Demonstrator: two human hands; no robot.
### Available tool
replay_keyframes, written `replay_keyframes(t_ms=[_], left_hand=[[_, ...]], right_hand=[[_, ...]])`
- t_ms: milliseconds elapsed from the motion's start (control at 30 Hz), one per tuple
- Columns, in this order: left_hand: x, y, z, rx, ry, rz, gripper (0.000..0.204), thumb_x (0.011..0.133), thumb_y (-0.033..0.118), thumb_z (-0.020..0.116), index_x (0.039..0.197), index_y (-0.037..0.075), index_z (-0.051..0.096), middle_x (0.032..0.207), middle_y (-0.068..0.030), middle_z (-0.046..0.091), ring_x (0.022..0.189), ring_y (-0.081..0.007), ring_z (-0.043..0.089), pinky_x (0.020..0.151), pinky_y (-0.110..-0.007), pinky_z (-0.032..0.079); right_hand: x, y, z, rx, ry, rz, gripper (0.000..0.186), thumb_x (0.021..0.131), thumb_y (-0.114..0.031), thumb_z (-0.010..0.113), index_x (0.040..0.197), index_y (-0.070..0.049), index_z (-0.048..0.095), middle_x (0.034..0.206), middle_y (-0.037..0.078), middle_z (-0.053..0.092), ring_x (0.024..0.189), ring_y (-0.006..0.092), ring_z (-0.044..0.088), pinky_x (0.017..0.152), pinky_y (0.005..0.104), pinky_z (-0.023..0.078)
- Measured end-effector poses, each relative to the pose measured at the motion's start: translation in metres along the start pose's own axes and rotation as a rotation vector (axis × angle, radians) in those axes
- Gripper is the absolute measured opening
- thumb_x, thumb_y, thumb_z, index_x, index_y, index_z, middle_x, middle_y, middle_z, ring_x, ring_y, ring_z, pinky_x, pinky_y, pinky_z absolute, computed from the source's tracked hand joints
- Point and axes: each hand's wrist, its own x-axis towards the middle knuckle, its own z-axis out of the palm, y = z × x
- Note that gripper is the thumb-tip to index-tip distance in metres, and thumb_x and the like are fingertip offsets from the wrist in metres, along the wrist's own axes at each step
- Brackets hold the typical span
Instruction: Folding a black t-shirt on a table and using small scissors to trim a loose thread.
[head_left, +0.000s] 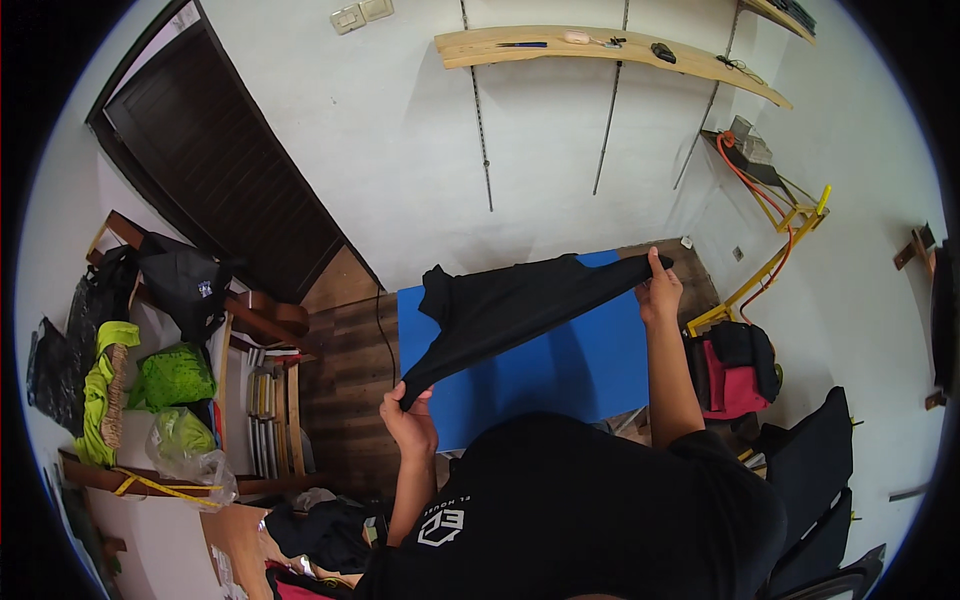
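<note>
A black garment (pixel 510 312), folded lengthwise, is stretched slantwise over a blue table (pixel 545 385). Its near edge runs taut between my two hands, while the far part drapes toward the table's back edge. My left hand (pixel 408 418) pinches the lower left corner, thumb on top. The upper right end is gripped by my right hand (pixel 658 288), thumb raised and fingers curled beneath the cloth. Whether the garment's far side rests on the table or hangs just above it, I cannot tell.
Left of the table stands a shelf unit (pixel 225 380) with bags and bright green bundles. A red and black bag (pixel 735 370) sits right of the table, near a yellow metal stand (pixel 760 270). A wooden wall shelf (pixel 600 45) hangs beyond. The dark door (pixel 220 150) is far left.
</note>
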Motion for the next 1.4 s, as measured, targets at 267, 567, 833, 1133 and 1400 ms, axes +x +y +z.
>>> replay_keyframes(t_ms=[267, 567, 833, 1133, 1400], left_hand=[[0.019, 0.048, -0.009, 0.333, -0.205, 0.145, 0.026, 0.098, 0.012, 0.066, 0.079, -0.005, 0.073, 0.085, -0.0115, 0.077, 0.076, -0.0164, 0.069, 0.080, -0.029, 0.054], [0.031, 0.104, -0.002, 0.797, -0.363, 0.120, 0.028, 0.109, 0.020, 0.067, 0.101, -0.006, 0.074, 0.095, 0.0058, 0.067, 0.091, -0.0054, 0.056, 0.089, -0.024, 0.044], [0.027, 0.132, 0.008, 0.701, -0.299, 0.355, 0.037, 0.112, 0.026, 0.061, 0.131, -0.005, 0.067, 0.117, -0.0039, 0.071, 0.107, -0.0110, 0.061, 0.103, -0.027, 0.044], [0.010, 0.149, 0.039, 0.387, -0.332, 0.652, 0.041, 0.108, 0.028, 0.066, 0.126, -0.007, 0.069, 0.131, -0.0153, 0.066, 0.124, -0.0271, 0.062, 0.116, -0.041, 0.042], [0.001, 0.148, 0.044, -0.116, -0.548, 0.278, 0.053, 0.096, 0.029, 0.079, 0.127, -0.012, 0.067, 0.130, -0.0186, 0.067, 0.117, -0.0282, 0.068, 0.108, -0.042, 0.052]], right_hand=[[0.005, -0.007, -0.004, 0.111, -0.023, 0.033, 0.018, 0.101, -0.026, 0.079, 0.100, -0.010, 0.071, 0.091, 0.000, 0.071, 0.085, 0.0151, 0.069, 0.078, 0.0361, 0.060], [-0.007, -0.029, 0.000, 0.030, -0.205, -0.105, 0.022, 0.107, -0.035, 0.069, 0.102, -0.014, 0.069, 0.096, -0.001, 0.072, 0.090, 0.0138, 0.068, 0.080, 0.0329, 0.053], [-0.017, -0.079, 0.010, 0.137, -0.447, -0.219, 0.025, 0.110, -0.038, 0.063, 0.117, -0.015, 0.068, 0.111, -0.002, 0.073, 0.105, 0.0133, 0.066, 0.097, 0.0362, 0.046], [-0.039, -0.136, -0.006, 0.379, -0.846, -0.370, 0.027, 0.111, -0.038, 0.061, 0.108, -0.012, 0.063, 0.101, 0.000, 0.057, 0.102, 0.0187, 0.057, 0.097, 0.0361, 0.045], [-0.041, -0.159, -0.034, 0.179, -1.014, -0.444, 0.047, 0.083, -0.028, 0.094, 0.109, -0.004, 0.064, 0.106, 0.003, 0.056, 0.087, 0.0149, 0.056, 0.078, 0.0291, 0.050]])
